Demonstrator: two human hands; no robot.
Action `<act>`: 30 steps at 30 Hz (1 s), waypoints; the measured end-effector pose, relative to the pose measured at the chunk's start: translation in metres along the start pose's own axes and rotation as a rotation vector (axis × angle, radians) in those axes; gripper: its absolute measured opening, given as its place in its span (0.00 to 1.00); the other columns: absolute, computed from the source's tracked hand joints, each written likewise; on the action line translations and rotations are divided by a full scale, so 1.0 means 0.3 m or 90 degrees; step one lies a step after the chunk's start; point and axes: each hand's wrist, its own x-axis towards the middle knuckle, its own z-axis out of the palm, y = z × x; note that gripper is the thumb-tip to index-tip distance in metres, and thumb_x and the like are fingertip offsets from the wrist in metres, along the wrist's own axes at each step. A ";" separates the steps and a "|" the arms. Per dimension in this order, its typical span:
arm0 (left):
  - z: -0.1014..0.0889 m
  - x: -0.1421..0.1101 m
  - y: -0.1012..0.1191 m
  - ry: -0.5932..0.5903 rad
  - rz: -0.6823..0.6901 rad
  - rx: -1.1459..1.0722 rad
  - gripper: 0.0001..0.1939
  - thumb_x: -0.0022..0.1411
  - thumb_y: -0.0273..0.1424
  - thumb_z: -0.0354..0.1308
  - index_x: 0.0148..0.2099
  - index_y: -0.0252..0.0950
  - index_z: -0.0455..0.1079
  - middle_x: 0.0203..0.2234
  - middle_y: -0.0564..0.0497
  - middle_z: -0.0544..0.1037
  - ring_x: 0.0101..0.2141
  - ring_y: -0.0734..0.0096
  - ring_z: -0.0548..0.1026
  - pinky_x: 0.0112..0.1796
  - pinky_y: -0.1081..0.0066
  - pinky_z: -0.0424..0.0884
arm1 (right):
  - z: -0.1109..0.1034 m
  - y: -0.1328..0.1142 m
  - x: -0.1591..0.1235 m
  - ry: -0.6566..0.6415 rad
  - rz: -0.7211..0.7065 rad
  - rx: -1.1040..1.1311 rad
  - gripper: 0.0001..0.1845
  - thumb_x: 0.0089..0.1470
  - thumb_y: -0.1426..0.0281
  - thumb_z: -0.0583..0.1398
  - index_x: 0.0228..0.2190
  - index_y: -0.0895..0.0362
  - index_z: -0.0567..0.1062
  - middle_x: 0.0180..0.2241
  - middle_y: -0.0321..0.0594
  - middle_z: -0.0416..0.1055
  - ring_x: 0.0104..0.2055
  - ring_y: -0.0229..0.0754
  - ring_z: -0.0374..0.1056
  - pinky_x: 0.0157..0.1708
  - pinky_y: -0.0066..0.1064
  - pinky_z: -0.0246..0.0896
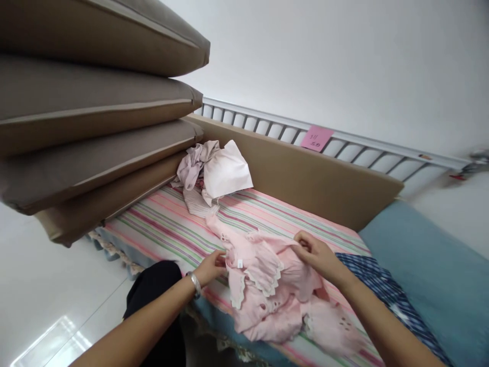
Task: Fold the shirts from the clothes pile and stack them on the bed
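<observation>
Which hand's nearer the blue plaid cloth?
Right. The right hand pinches the pink garment just left of the plaid cloth; the left hand is at the garment's left edge.

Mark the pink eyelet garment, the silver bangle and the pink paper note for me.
Pink eyelet garment (275, 293): head view, on the crumpled fabric at its middle.
Silver bangle (196, 285): head view, on the outer face of its band.
Pink paper note (317, 138): head view, on its handwritten front.

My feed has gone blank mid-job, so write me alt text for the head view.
The right hand pinches an edge of a pink garment on a striped sheet, with the left hand at the garment's left side. Beyond lies a cloth pile by a brown board; brown cushions are stacked at left, and plaid cloth lies at right.
</observation>
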 end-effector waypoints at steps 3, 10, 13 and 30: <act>0.014 0.012 0.037 -0.060 -0.019 -0.078 0.30 0.38 0.21 0.64 0.48 0.34 0.64 0.41 0.45 0.71 0.39 0.65 0.71 0.39 0.66 0.66 | -0.054 -0.039 -0.068 0.066 -0.004 -0.009 0.12 0.50 0.58 0.52 0.27 0.54 0.64 0.22 0.30 0.60 0.25 0.35 0.56 0.26 0.26 0.52; 0.052 0.061 0.039 -0.043 -0.073 -0.073 0.26 0.37 0.25 0.65 0.43 0.35 0.67 0.38 0.49 0.73 0.38 0.66 0.70 0.39 0.67 0.65 | -0.107 0.151 -0.140 0.206 0.189 -0.185 0.14 0.49 0.57 0.51 0.31 0.54 0.68 0.25 0.36 0.69 0.28 0.41 0.65 0.29 0.30 0.57; 0.071 0.090 0.018 -0.015 -0.079 -0.053 0.26 0.36 0.25 0.66 0.43 0.34 0.66 0.37 0.49 0.73 0.36 0.67 0.71 0.38 0.68 0.65 | -0.087 0.238 -0.159 0.208 0.282 -0.249 0.17 0.47 0.63 0.52 0.39 0.57 0.69 0.34 0.45 0.72 0.35 0.46 0.69 0.35 0.34 0.60; -0.031 0.034 0.008 0.040 -0.141 -0.002 0.26 0.41 0.25 0.63 0.46 0.34 0.66 0.39 0.48 0.71 0.30 0.75 0.70 0.28 0.76 0.64 | 0.202 0.246 -0.089 -0.156 0.202 -0.199 0.06 0.40 0.68 0.57 0.18 0.56 0.72 0.25 0.40 0.73 0.31 0.45 0.68 0.32 0.32 0.57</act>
